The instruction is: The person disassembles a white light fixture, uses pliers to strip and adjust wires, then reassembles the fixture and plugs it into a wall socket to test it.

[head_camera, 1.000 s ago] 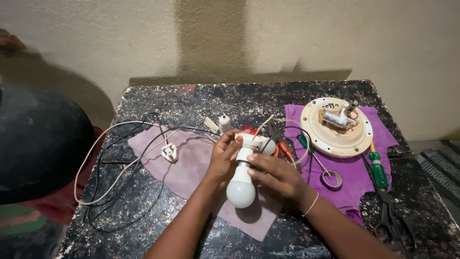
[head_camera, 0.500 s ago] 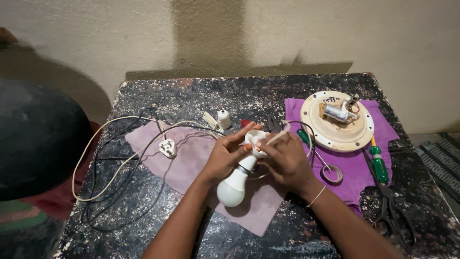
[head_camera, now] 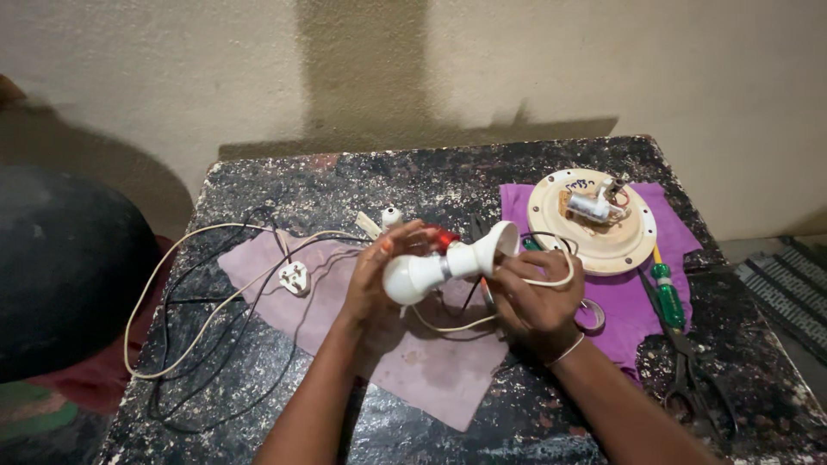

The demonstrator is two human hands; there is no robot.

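Note:
My left hand (head_camera: 379,280) grips the round globe of a white bulb (head_camera: 412,275), held on its side above the table. The bulb sits in a white flared lamp holder (head_camera: 485,250), and my right hand (head_camera: 536,297) holds that holder's end. A cream cable (head_camera: 198,323) runs from the holder across a pale pink cloth (head_camera: 431,366) to a white plug (head_camera: 294,277). Something small and red (head_camera: 447,238) shows just behind the bulb.
On a purple cloth (head_camera: 633,297) at the right lies a round cream plate (head_camera: 616,245) with a small part on it. A green-handled screwdriver (head_camera: 668,294) and dark scissors (head_camera: 693,383) lie beside it. Black wires loop at the left. The speckled table (head_camera: 388,176) meets a wall behind.
The bulb has swung from pointing down toward me to lying sideways, globe to the left. My right hand moved to the holder's end.

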